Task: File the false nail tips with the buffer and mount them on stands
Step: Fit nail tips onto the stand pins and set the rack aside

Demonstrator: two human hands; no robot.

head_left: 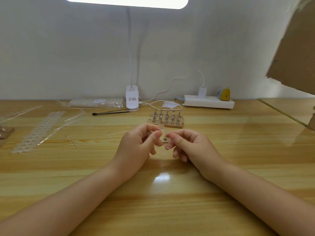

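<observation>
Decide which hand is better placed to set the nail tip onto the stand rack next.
Probably the right hand: it lies nearer the stand rack. Both hands pinch the clear nail tip; the left hand lies farther off.

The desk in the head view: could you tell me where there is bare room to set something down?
Bare wood lies right of the right hand, between the power strip and the desk's near edge, and left of the left hand, nearer than the perforated strip. It is crowded along the lamp base, stand block and plastic offcuts.
</observation>
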